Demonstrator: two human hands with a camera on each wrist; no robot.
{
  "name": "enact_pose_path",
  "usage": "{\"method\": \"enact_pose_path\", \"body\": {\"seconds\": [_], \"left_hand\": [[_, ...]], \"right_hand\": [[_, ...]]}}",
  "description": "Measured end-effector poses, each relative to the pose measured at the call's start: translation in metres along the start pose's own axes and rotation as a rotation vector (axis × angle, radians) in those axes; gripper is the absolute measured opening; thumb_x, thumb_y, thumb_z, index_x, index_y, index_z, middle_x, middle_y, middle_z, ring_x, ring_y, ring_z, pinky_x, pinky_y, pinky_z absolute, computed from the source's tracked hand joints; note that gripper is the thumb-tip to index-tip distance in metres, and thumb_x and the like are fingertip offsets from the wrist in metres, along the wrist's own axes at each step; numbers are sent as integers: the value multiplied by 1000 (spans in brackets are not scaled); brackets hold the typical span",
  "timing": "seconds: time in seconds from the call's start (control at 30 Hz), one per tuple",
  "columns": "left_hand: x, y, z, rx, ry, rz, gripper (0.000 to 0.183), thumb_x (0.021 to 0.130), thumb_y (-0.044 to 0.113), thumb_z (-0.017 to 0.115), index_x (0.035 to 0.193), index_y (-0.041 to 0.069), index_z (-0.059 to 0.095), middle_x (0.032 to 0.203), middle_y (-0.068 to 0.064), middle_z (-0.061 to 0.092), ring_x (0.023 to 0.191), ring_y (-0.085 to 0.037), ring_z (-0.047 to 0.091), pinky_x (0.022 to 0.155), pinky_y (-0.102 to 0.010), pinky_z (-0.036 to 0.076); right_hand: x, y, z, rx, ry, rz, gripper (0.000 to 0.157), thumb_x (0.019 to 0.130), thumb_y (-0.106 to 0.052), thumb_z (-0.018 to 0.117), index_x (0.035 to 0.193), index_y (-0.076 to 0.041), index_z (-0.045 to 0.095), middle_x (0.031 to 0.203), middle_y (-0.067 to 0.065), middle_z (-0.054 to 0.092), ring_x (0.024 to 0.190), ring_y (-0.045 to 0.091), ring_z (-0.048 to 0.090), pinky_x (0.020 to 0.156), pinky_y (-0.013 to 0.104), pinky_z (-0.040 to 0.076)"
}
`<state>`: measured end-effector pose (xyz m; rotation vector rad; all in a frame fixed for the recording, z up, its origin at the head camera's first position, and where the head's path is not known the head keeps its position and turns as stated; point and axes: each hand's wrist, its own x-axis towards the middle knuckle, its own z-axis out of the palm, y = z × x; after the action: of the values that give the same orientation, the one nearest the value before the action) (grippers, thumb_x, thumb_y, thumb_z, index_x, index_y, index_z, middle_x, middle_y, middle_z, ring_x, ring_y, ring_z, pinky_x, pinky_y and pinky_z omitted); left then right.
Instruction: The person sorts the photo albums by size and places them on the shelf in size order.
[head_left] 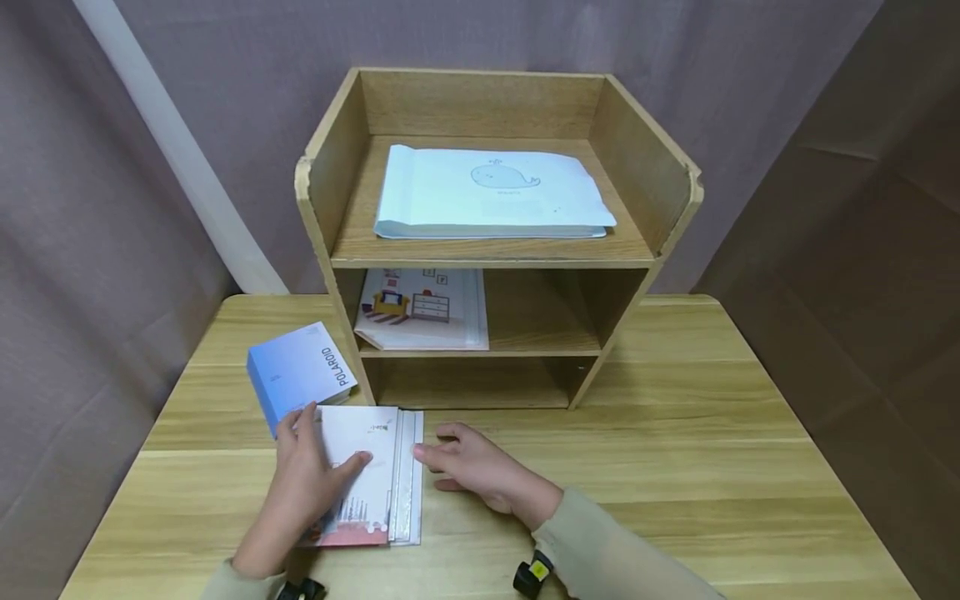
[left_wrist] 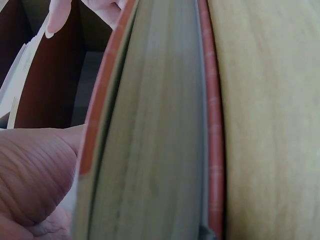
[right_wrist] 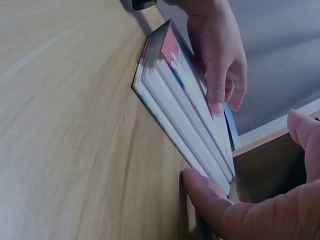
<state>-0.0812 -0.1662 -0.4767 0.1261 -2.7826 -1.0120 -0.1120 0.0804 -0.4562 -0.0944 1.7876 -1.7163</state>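
Here's your worktop (head_left: 690,483), pale wood with soft streaky grain, and at its far side your wooden shelf (head_left: 480,104), flat boards with slanted sides and chipped front corners. On its top level lies the whale album (head_left: 480,196), broad, white and slightly wavy; below it, at the left of the middle level, the furniture-print album (head_left: 420,321).

Now the near left, where the work is: the pink-and-white album (head_left: 378,487) lies on the worktop just this side of the shelf's left foot, with stiff covers, a glossy strip down its right side and a thick wad of pages. Just beyond its far-left corner sits the blue Polaroid pack (head_left: 300,367), smooth and squarish.

Your left hand (head_left: 307,479) spans the cover, fingers apart, thumb resting on top. Your right hand (head_left: 480,471) is at the right edge, fingers apart and loosely bent, thumb tip against the side; how firmly it presses, I can't tell.

Careful: that slick cover could slide under a light thumb, lifting by one cover could let the pages sag, and a leftward shove might knock the Polaroid pack askew.
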Motion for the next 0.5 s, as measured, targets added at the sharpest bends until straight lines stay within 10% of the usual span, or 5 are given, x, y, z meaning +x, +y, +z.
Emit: {"method": "enact_pose_path", "body": {"seconds": [0.5], "left_hand": [[0,3,-5,11,-132,-61,112,75,36,83,145,-14,11,130,-48,21,113,-57,42,95,-63,41]], "right_hand": [[3,3,7,29,66,25,75,88,-39,72,134,12,41,124,21,52,114,34,55,92,41,52]]}}
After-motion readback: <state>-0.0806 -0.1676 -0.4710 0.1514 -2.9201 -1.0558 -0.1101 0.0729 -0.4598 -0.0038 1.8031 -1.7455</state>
